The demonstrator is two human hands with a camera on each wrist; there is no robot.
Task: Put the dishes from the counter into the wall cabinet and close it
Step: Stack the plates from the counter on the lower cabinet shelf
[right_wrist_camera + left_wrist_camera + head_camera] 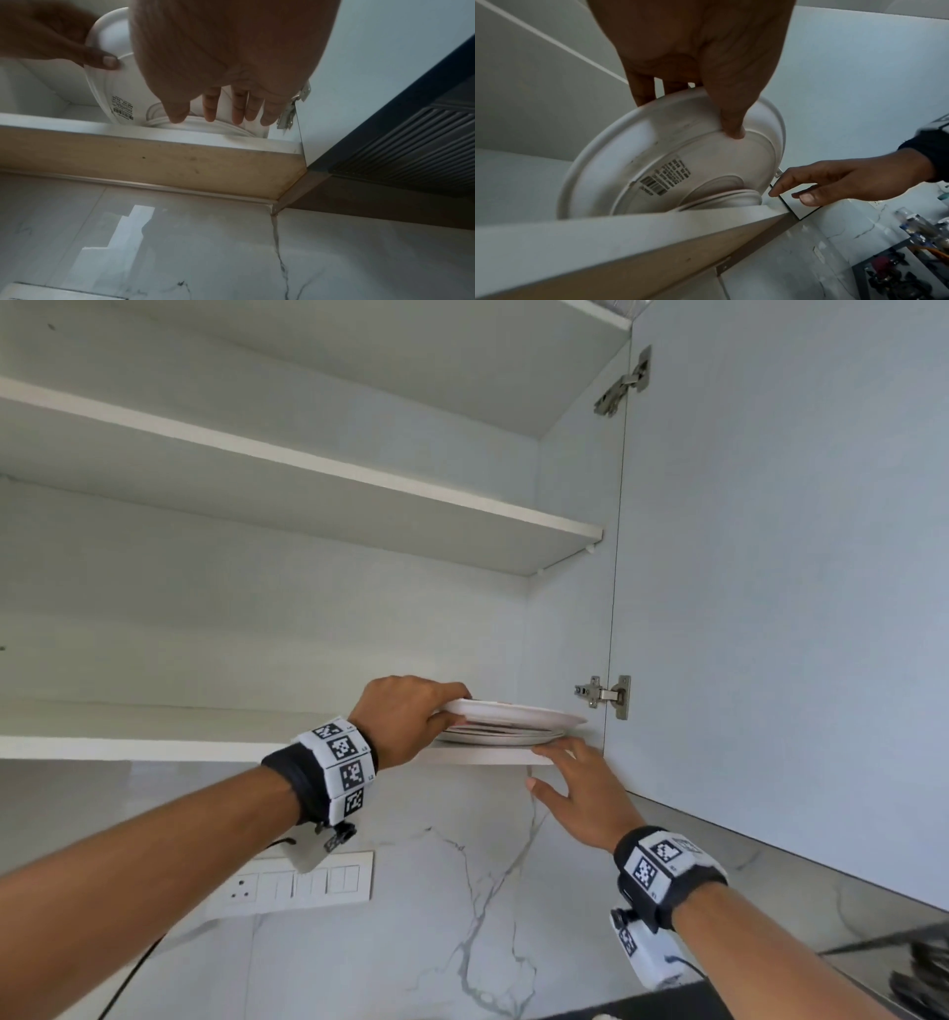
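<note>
The white wall cabinet stands open, its door (770, 608) swung out to the right. A low stack of white plates (503, 738) lies at the right end of the bottom shelf (205, 748). My left hand (411, 716) grips the left rim of another white plate (513, 712), fingers on top and thumb underneath, and holds it tilted just above the stack. The left wrist view shows that plate's (654, 162) underside with a barcode label. My right hand (570, 783) is open with straight fingers at the shelf's front edge under the stack (210, 127); whether it touches is unclear.
Two upper shelves (359, 474) show nothing on them from below. Door hinges (606, 695) sit close to the right of the plates. Below are a marble backsplash (462, 916), a switch panel (298, 886) and a ribbed dark hood (411, 142) at the right.
</note>
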